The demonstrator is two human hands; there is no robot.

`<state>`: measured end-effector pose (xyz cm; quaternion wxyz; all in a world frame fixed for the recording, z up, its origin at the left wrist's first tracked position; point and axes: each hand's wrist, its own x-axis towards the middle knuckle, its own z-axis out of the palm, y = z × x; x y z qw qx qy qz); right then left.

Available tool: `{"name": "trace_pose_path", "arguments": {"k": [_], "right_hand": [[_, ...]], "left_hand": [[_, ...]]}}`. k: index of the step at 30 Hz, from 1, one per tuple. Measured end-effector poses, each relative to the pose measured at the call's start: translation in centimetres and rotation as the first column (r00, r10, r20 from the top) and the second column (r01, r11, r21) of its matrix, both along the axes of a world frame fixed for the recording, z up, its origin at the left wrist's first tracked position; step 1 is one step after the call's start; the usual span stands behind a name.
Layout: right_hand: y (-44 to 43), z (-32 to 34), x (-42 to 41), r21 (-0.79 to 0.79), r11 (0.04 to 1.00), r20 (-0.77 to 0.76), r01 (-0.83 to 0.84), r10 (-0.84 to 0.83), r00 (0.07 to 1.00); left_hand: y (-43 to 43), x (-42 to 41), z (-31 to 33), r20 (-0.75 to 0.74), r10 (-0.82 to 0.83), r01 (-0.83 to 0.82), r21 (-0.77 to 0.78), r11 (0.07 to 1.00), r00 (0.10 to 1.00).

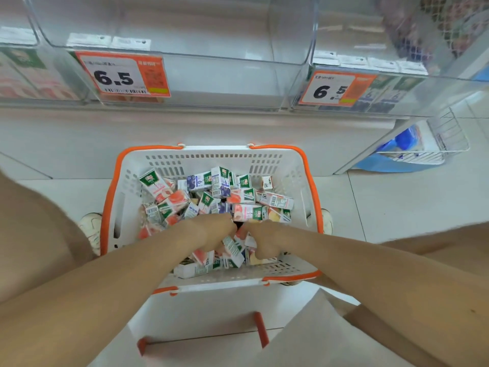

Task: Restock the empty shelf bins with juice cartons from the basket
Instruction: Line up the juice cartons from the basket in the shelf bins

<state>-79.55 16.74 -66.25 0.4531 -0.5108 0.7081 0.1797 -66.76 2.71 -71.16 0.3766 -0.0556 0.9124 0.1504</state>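
Note:
A white basket with an orange rim (313, 186) stands on the floor below the shelf, filled with several small juice cartons (251, 198) in pink, purple and green. My left hand (215, 229) and my right hand (263, 241) are both down in the pile near the basket's front. Their fingers curl round cartons, and a green-white carton (234, 251) tilts between them. The fingertips are hidden. Above, the middle clear shelf bin (211, 83) with a 6.5 price tag (123, 75) looks empty.
The left bin (29, 75) holds pink cartons and the right bin (383, 96), also tagged 6.5, holds purple ones. A wire rack with blue packs (434, 147) stands at the right. My shoes (91, 227) flank the basket. An orange basket handle (260, 329) lies near me.

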Motion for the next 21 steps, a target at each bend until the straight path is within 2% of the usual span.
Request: {"name": "trace_pose_path", "arguments": {"k": [2,4,8,11,13,16,18,19,21], "right_hand": [[-0.1,0.8,0.2,-0.08,0.992,-0.154,-0.101,0.088,0.984],[0.0,1.8,0.3,-0.158,0.98,-0.258,-0.123,0.079,0.963],[-1.3,4.8,-0.6,-0.3,0.953,-0.187,0.045,-0.105,0.977],[-2.4,8.4,-1.2,-0.407,0.892,-0.063,0.199,-0.245,0.968],[-3.2,10.8,-1.5,-0.482,0.831,0.013,0.276,-0.308,0.951],[-4.1,14.3,-1.7,-0.627,0.729,-0.009,0.274,-0.358,0.934],[-4.6,16.2,-1.6,-0.702,0.675,-0.077,0.226,-0.388,0.919],[-4.8,16.9,-1.5,-0.727,0.654,-0.094,0.21,-0.399,0.912],[-5.3,18.2,-1.3,-0.749,0.617,-0.068,0.24,-0.432,0.899]], "left_hand": [[-0.4,-0.4,2.1,0.006,0.059,-0.059,0.045,0.997,0.998],[-0.8,-0.5,4.3,0.016,0.141,-0.141,0.093,0.986,0.99],[-2.1,0.3,8.2,0.013,0.371,-0.369,0.127,0.921,0.929],[-3.1,1.0,11.7,-0.079,0.611,-0.581,0.231,0.78,0.788],[-3.9,1.6,13.4,-0.111,0.782,-0.71,0.358,0.607,0.613],[-4.1,2.3,16.1,-0.017,0.958,-0.776,0.582,0.243,0.287],[-4.0,2.5,17.8,0.109,0.99,-0.724,0.69,-0.008,0.093],[-4.0,2.5,18.6,0.182,0.983,-0.672,0.732,-0.117,0.027],[-4.2,2.6,20.0,0.305,0.951,-0.544,0.791,-0.279,-0.044]]}}
